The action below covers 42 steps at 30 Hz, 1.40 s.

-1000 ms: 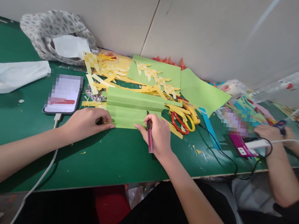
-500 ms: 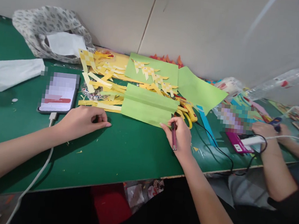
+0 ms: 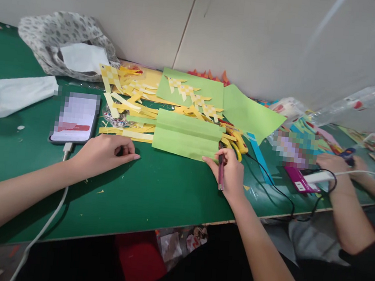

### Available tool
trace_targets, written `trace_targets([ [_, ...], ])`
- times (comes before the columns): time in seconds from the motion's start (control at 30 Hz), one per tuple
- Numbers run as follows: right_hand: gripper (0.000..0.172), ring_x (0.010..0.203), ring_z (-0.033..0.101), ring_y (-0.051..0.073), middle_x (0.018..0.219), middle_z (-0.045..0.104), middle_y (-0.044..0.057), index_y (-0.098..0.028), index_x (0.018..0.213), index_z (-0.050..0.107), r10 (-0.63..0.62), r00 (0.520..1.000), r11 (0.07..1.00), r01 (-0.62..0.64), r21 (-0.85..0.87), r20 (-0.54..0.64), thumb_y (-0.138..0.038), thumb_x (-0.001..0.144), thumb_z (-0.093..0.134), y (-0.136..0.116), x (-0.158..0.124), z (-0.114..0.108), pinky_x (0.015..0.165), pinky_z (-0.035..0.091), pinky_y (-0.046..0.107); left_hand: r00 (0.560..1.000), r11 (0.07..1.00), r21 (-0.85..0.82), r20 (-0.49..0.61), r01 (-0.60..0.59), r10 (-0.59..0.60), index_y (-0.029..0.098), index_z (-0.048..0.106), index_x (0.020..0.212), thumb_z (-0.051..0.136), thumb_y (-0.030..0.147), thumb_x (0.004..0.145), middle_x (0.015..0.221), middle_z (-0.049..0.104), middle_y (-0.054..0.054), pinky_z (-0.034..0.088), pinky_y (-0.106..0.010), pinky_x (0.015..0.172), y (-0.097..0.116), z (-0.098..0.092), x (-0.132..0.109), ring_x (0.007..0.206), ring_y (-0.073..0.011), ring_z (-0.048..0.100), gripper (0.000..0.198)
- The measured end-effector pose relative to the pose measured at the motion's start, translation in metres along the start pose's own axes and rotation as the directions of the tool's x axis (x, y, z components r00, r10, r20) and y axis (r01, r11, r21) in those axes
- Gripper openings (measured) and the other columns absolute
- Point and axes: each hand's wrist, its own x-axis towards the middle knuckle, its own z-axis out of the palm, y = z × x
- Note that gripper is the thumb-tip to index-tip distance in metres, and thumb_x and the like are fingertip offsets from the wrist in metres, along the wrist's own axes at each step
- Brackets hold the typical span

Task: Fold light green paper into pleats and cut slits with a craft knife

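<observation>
My left hand [image 3: 107,151] rests on the green tabletop beside the phone [image 3: 76,115], its fingers loosely curled and nothing showing in them. In my right hand [image 3: 231,174] is a slim dark maroon pen-like tool [image 3: 221,173], held between the fingers; whether it is a pen or a cutter I cannot tell. The right thumb touches the lower right edge of a creased light green paper sheet [image 3: 184,135]. Under and beside that sheet lie yellow paper strips [image 3: 137,135]. Behind it, woven yellow-and-white paper fish [image 3: 183,87] lie on another green sheet [image 3: 216,89].
Yellow-handled scissors [image 3: 239,144] and a blue strip [image 3: 261,159] are right of the sheet. A patterned cloth bag [image 3: 64,33] stands at the back left. A co-worker's hand [image 3: 334,164] is at the right, near a magenta power strip [image 3: 299,177]. A white cable [image 3: 60,198] runs from the phone.
The view has shifted slightly. My right hand, still with the maroon tool, sits a little further right and lower; the left hand keeps its pose.
</observation>
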Motion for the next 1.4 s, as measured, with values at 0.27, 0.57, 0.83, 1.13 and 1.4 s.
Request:
trace_targets([
  [0.27, 0.028, 0.057, 0.057, 0.015, 0.071, 0.063, 0.0, -0.023, 0.079, 0.052, -0.044, 0.995, 0.928, 0.008, 0.372, 0.09, -0.041, 0.073, 0.071, -0.02, -0.004, 0.005, 0.059, 0.046, 0.028, 0.994, 0.977, -0.2, -0.068, 0.071, -0.086, 0.022, 0.05, 0.083, 0.052, 0.054, 0.083, 0.054, 0.053, 0.005, 0.035, -0.023, 0.047, 0.003, -0.002, -0.001, 0.048, -0.0118, 0.049, 0.032],
  [0.57, 0.03, 0.056, 0.054, 0.013, 0.069, 0.06, -0.001, -0.022, 0.077, 0.053, -0.09, 0.986, 0.93, 0.034, 0.365, 0.138, -0.042, 0.071, 0.074, -0.03, -0.008, 0.003, 0.057, 0.044, 0.027, 0.993, 0.784, -0.618, -0.051, 0.053, -0.108, 0.021, 0.038, 0.082, 0.049, 0.053, 0.087, 0.076, 0.062, 0.001, 0.039, -0.025, 0.051, 0.003, -0.007, -0.001, 0.059, -0.0135, 0.061, 0.034],
  [0.83, 0.025, 0.051, 0.05, 0.012, 0.066, 0.061, -0.002, -0.022, 0.078, 0.053, -0.104, 0.972, 0.96, 0.044, 0.276, 0.21, -0.039, 0.073, 0.072, -0.03, -0.008, 0.005, 0.055, 0.04, 0.025, 0.988, 0.691, -0.713, 0.012, 0.116, -0.153, 0.022, 0.033, 0.077, 0.064, 0.041, 0.08, 0.062, 0.056, 0.006, 0.041, -0.022, 0.048, -0.004, -0.003, 0.004, 0.059, -0.0153, 0.066, 0.036],
  [1.13, 0.018, 0.067, 0.057, 0.017, 0.079, 0.062, 0.003, -0.022, 0.079, 0.056, -0.163, 0.974, 0.967, 0.126, 0.223, 0.159, -0.035, 0.076, 0.069, -0.023, -0.005, 0.008, 0.066, 0.045, 0.03, 0.997, 0.853, -0.521, -0.036, 0.041, -0.07, 0.022, 0.036, 0.076, 0.068, 0.04, 0.074, 0.057, 0.043, 0.008, 0.038, -0.021, 0.046, -0.003, 0.002, 0.001, 0.048, -0.0091, 0.049, 0.037],
  [1.4, 0.011, 0.083, 0.061, 0.021, 0.085, 0.066, 0.003, -0.024, 0.085, 0.059, -0.298, 0.951, 0.952, 0.29, 0.095, 0.088, -0.016, 0.082, 0.052, -0.006, -0.004, -0.001, 0.078, 0.047, 0.036, 1.0, 0.959, -0.281, -0.007, -0.021, 0.019, 0.022, 0.038, 0.075, 0.067, 0.038, 0.072, 0.056, 0.046, 0.008, 0.032, -0.021, 0.046, -0.005, 0.001, 0.0, 0.048, -0.0092, 0.044, 0.033],
])
